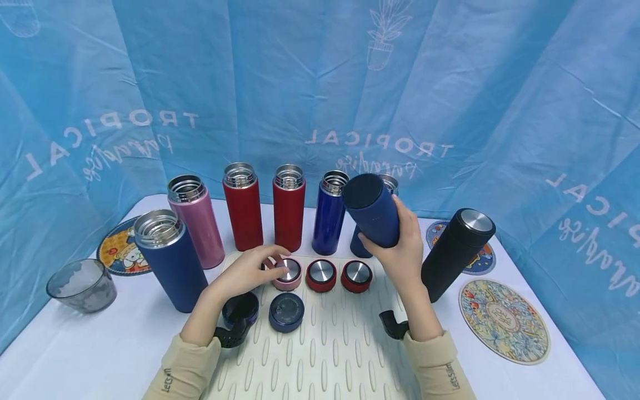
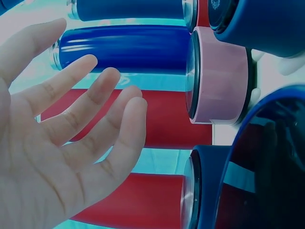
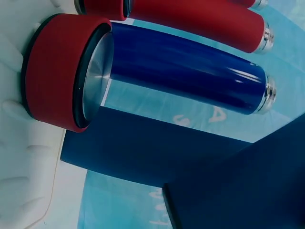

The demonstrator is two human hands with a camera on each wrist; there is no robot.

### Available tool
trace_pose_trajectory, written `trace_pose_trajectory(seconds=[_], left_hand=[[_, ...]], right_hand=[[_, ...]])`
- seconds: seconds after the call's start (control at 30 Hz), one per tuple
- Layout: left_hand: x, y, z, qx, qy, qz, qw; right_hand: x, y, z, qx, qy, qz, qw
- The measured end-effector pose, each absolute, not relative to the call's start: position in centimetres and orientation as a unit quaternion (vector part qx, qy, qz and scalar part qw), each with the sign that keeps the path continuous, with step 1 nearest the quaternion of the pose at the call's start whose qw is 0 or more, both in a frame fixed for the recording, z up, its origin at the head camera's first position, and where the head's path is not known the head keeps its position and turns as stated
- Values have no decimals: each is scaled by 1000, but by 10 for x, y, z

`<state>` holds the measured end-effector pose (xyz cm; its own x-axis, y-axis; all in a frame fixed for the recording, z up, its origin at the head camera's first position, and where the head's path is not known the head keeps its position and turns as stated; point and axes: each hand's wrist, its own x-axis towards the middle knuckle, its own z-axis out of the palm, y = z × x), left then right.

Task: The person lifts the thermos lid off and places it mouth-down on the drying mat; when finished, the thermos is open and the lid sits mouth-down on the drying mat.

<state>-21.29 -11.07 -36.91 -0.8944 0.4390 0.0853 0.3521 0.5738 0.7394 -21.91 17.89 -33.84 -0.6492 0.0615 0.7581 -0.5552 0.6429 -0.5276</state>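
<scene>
My right hand (image 1: 405, 250) grips a matte dark blue thermos bottle (image 1: 375, 214), its flat dark round end tilted up towards the head camera. Another dark blue bottle (image 3: 152, 148) stands behind it, mostly hidden in the head view. My left hand (image 1: 250, 272) hovers at the pink lid (image 1: 287, 275) with fingers spread and nothing in them; the left wrist view shows its palm (image 2: 62, 157). Right of the pink lid sit two red lids (image 1: 321, 276) with steel tops. Nearer me are a dark blue lid (image 1: 286, 312) and an upturned one (image 1: 241, 308) partly behind the left wrist.
Open bottles stand along the back: pink (image 1: 200, 222), two red (image 1: 243, 211) and shiny blue (image 1: 330, 214). A wide blue bottle (image 1: 172, 261) and a glass bowl (image 1: 82, 286) are at left. At right stand a black lidded bottle (image 1: 457, 253) and round coasters (image 1: 504, 321). A ribbed mat (image 1: 310, 361) lies in front.
</scene>
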Motion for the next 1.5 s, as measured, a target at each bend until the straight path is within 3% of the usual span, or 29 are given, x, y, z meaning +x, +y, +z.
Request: trace_pose_trajectory(seconds=[0.5,0.77,1.5], left_hand=[[-210,-106,-363,204,840,503,11],[-205,-95,-362,249,826,506,3],[-205,-89,-369,285,787,546,36]], right_hand=[[-208,178,-339,254,-907,174,287],[-203,174,-341,294,-925,83,225],[-196,165,-348,329,-922,42,198]])
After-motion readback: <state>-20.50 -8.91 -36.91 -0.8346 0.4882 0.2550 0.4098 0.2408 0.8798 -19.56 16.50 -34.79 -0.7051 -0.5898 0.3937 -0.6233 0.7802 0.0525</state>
